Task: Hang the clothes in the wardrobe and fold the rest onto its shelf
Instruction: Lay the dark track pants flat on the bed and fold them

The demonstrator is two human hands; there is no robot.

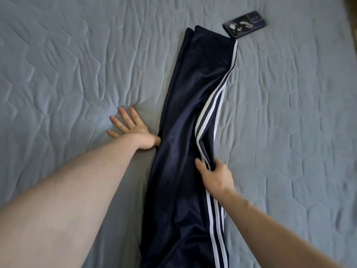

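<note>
A grey-blue quilted bedspread (pixel 67 60), stitched in a hexagon pattern and lightly creased, fills nearly the whole view; only a sliver of something brownish shows at the top right corner, too little to tell what it is; navy track pants (pixel 185 132) with white side stripes lie lengthwise down the middle of the bed, folded leg over leg, the far end reaching toward the top of the view and the near end running off the bottom edge; a dark smartphone (pixel 245 24) lies face down on the bedspread just beside the pants' far end, apart from them; the left hand (pixel 131 128) presses flat on the bedspread with fingers spread, its thumb side touching the pants' left edge; the right hand (pixel 214 175) pinches the striped side seam near mid-length, fingers curled round the fabric.
</note>
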